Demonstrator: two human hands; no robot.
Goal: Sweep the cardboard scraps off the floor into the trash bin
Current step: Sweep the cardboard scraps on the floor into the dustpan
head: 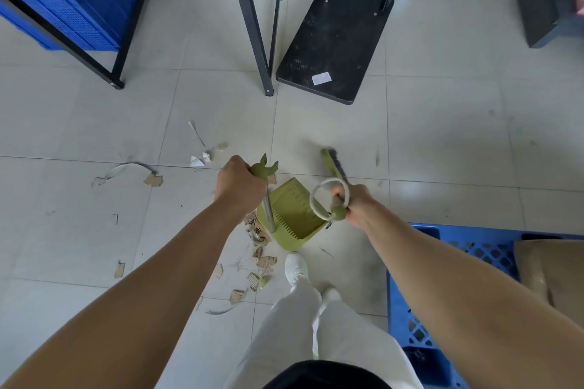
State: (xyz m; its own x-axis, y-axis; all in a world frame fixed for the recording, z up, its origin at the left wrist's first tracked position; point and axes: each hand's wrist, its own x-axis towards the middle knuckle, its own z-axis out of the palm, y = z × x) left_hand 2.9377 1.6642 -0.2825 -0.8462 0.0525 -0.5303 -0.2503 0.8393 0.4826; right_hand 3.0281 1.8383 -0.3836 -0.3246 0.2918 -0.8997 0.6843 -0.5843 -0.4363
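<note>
My left hand (240, 184) grips the green top of a metal pole that runs down to a green dustpan (292, 213) standing on the floor tiles. My right hand (355, 204) holds the ring-ended handle of a green broom (334, 167), whose dark bristles point away from me, right of the dustpan. Several brown cardboard scraps (264, 261) lie on the floor just left of and below the dustpan. More cardboard pieces (154, 180) and white paper bits (198, 160) lie farther left. No trash bin is in view.
A table with dark metal legs (252, 28) stands ahead, with blue crates (72, 6) under it. A black platform trolley (338, 41) sits to the right of the legs. A blue pallet (442, 278) with a cardboard box (550, 275) lies at my right. My white shoe (295, 267) is near the dustpan.
</note>
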